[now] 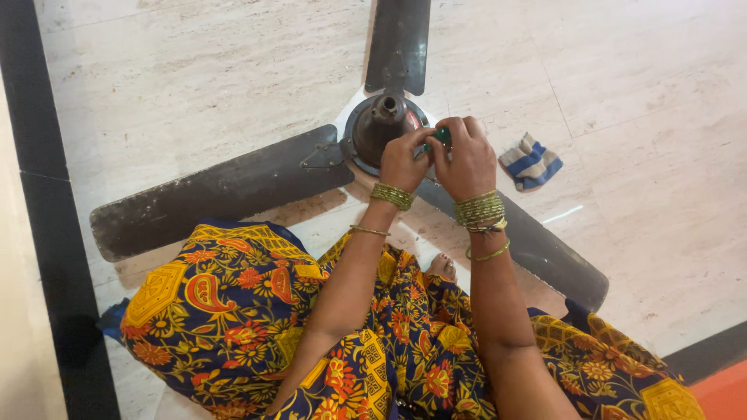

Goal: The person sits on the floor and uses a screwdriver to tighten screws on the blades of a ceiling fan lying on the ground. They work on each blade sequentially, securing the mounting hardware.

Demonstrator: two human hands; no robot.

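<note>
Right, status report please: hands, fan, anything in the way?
Left hand and right hand pinch small green tool. Dark three-bladed ceiling fan flat on marble floor. Striped cloth lies apart.

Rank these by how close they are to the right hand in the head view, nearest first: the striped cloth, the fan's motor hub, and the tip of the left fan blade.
From the right hand:
1. Motor hub, just left of the hand.
2. Striped cloth, on the floor to its right; close to the hub's distance, slightly farther.
3. Left blade tip, far left.

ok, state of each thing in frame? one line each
ceiling fan: lying on the floor, blades dusty
left hand: at fan hub, pinching the green tool
right hand: closed on green tool
green tool: held at the hub
striped cloth: crumpled on floor, untouched
</note>
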